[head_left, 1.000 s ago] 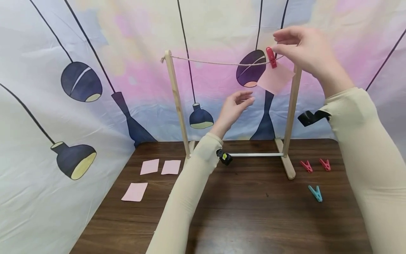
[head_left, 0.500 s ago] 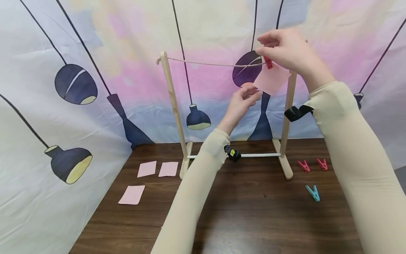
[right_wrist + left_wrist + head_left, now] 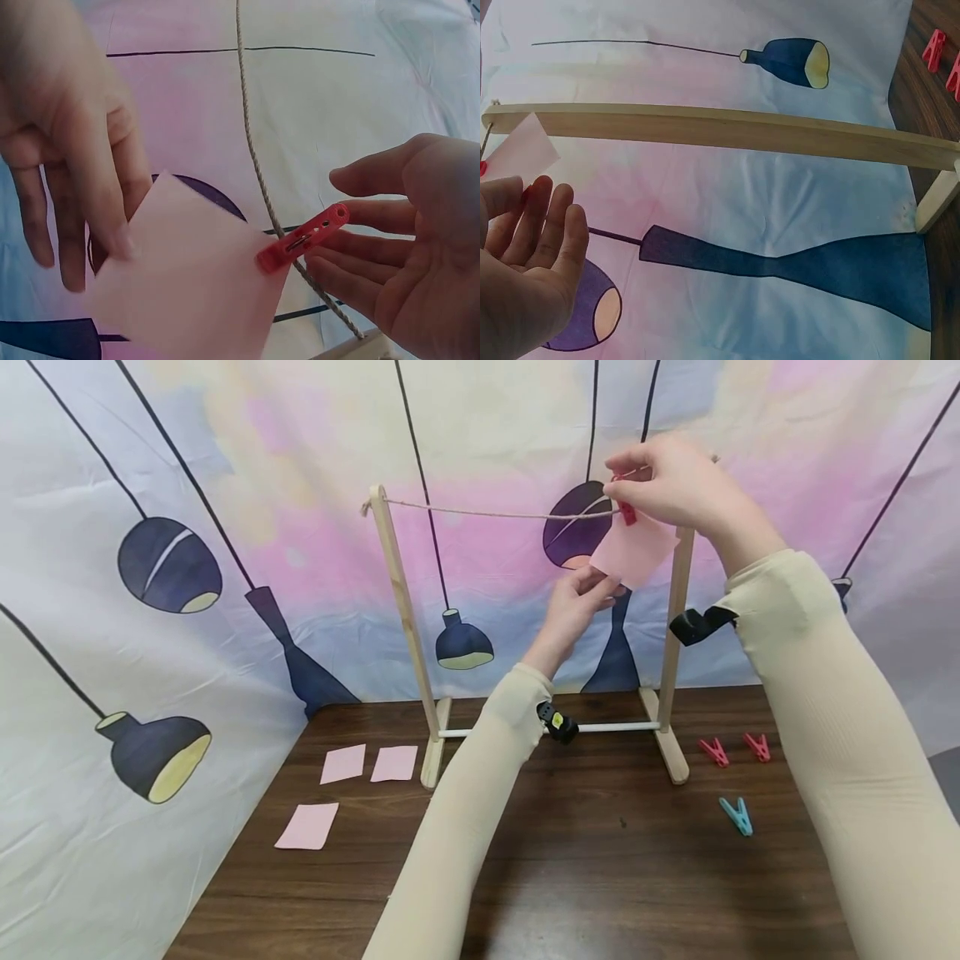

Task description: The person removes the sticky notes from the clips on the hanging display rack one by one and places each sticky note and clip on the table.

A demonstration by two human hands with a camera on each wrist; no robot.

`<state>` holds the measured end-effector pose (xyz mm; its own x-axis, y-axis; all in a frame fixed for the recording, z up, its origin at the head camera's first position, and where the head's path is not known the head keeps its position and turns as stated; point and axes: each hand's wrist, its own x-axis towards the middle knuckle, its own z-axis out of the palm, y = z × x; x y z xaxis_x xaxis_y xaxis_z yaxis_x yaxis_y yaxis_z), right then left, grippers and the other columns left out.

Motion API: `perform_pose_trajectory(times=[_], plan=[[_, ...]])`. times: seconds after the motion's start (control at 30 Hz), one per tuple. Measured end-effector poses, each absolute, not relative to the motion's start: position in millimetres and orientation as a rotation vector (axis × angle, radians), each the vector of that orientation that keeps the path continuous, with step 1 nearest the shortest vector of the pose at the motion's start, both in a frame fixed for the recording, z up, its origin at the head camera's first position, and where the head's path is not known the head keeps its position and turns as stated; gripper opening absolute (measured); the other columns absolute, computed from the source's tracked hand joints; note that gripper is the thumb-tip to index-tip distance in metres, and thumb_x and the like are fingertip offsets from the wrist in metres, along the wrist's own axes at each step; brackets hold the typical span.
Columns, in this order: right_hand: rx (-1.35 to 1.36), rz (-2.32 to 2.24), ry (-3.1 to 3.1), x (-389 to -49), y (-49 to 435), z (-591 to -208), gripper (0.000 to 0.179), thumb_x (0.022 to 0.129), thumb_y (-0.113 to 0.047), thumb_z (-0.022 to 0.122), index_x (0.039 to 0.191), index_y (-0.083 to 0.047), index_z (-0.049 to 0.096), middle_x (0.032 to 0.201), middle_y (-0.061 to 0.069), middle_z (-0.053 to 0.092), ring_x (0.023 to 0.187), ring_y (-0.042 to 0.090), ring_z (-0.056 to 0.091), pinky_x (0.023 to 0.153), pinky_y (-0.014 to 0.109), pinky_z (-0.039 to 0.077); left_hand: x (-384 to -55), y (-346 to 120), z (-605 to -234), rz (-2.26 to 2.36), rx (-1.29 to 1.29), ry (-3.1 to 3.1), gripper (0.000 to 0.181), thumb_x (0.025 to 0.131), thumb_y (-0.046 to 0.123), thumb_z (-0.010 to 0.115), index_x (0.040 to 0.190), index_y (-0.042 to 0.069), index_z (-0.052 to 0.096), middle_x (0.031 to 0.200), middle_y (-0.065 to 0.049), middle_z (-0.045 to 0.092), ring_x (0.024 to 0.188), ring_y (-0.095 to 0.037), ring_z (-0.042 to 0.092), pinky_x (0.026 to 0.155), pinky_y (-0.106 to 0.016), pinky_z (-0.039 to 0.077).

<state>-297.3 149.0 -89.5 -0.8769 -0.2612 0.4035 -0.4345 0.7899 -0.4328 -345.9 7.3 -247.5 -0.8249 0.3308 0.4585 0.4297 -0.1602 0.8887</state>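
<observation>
A pink paper square (image 3: 633, 550) hangs from the twine (image 3: 251, 135), with a red clothespin (image 3: 304, 238) clamped over its upper corner and the twine. My left hand (image 3: 573, 610) pinches the paper's lower left corner; the thumb lies across its front in the right wrist view. Around the clothespin, my right hand (image 3: 420, 240) is spread, its thumb apart from the clip and its fingertips close behind it. The left wrist view shows my left hand (image 3: 536, 270) below the paper (image 3: 526, 150), with the clothespin mostly cut off at the edge.
The twine runs between two wooden posts (image 3: 405, 610) of a stand joined by a white rod (image 3: 615, 727). Several pink squares (image 3: 307, 827) lie on the table's left. Two red clothespins (image 3: 715, 752) and a blue one (image 3: 737, 817) lie right. A printed cloth (image 3: 300, 460) hangs behind.
My left hand has moved up and right to the paper's lower corner and taken hold of it. The right hand has shifted a little left, staying by the clothespin. The view has turned slightly.
</observation>
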Motion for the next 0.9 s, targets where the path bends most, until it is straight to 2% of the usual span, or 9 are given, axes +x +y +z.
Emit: perform_pose_trajectory(times=[0.07,0.23,0.3,0.47,0.53,0.63,0.77,0.9], plan=[[0.564,0.762,-2.650,-298,150,-90,0.054,0.103,-0.028,0.052,0.149,-0.001,0.046,0.139,0.023,0.057,0.132,0.038,0.051,0.110,0.053,0.037,-347,6,-248,-2.158,-0.906,-1.968,0.025,0.101,0.010,0.062,0.121,-0.005,0.065,0.111,-0.020,0.070,0.099,-0.024,0.069,0.086,-0.026,0.057],[0.608,0.775,-2.625,-301,154,-95,0.049,0.102,-0.022,0.053,0.146,0.001,0.050,0.108,0.025,0.069,0.116,0.032,0.057,0.109,0.047,0.039,-348,-2,-249,-2.118,-0.914,-1.980,0.024,0.101,0.012,0.063,0.118,-0.005,0.065,0.110,-0.019,0.070,0.099,-0.024,0.069,0.086,-0.026,0.057],[0.600,0.787,-2.630,-301,157,-97,0.049,0.103,-0.021,0.053,0.146,0.000,0.050,0.104,0.024,0.070,0.114,0.031,0.058,0.108,0.046,0.039,-349,-5,-250,-2.110,-0.905,-1.987,0.024,0.101,0.013,0.063,0.117,-0.005,0.065,0.109,-0.017,0.070,0.098,-0.022,0.069,0.086,-0.025,0.057],[0.583,0.842,-2.658,-302,164,-98,0.053,0.103,-0.023,0.052,0.150,0.001,0.044,0.129,0.027,0.062,0.128,0.038,0.054,0.112,0.055,0.035,-352,-11,-251,-2.090,-0.886,-1.988,0.024,0.100,0.012,0.064,0.119,-0.004,0.066,0.107,-0.016,0.070,0.094,-0.021,0.069,0.084,-0.026,0.057],[0.579,0.862,-2.665,-301,168,-99,0.054,0.103,-0.023,0.051,0.150,0.002,0.042,0.133,0.028,0.059,0.132,0.040,0.050,0.114,0.056,0.032,-353,-10,-251,-2.092,-0.887,-1.982,0.024,0.100,0.011,0.065,0.119,-0.004,0.066,0.106,-0.017,0.070,0.093,-0.021,0.069,0.084,-0.026,0.057],[0.577,0.903,-2.670,-299,174,-100,0.054,0.103,-0.022,0.050,0.151,0.003,0.042,0.135,0.026,0.058,0.134,0.040,0.048,0.115,0.056,0.030,-354,-10,-252,-2.093,-0.888,-1.968,0.025,0.099,0.008,0.065,0.119,-0.006,0.065,0.104,-0.019,0.069,0.090,-0.022,0.069,0.084,-0.028,0.058],[0.578,0.930,-2.671,-297,180,-100,0.051,0.104,-0.021,0.050,0.150,0.002,0.043,0.125,0.024,0.064,0.135,0.036,0.047,0.115,0.054,0.031,-354,-9,-251,-2.115,-0.864,-1.953,0.027,0.098,0.005,0.066,0.122,-0.006,0.064,0.105,-0.019,0.069,0.088,-0.022,0.069,0.084,-0.029,0.058],[0.559,0.964,-2.676,-296,186,-101,0.056,0.105,-0.023,0.051,0.154,0.000,0.037,0.139,0.026,0.056,0.138,0.037,0.042,0.116,0.055,0.029,-354,-7,-248,-2.163,-0.836,-1.939,0.030,0.097,0.002,0.066,0.125,-0.005,0.061,0.106,-0.019,0.068,0.089,-0.024,0.069,0.085,-0.029,0.058]])
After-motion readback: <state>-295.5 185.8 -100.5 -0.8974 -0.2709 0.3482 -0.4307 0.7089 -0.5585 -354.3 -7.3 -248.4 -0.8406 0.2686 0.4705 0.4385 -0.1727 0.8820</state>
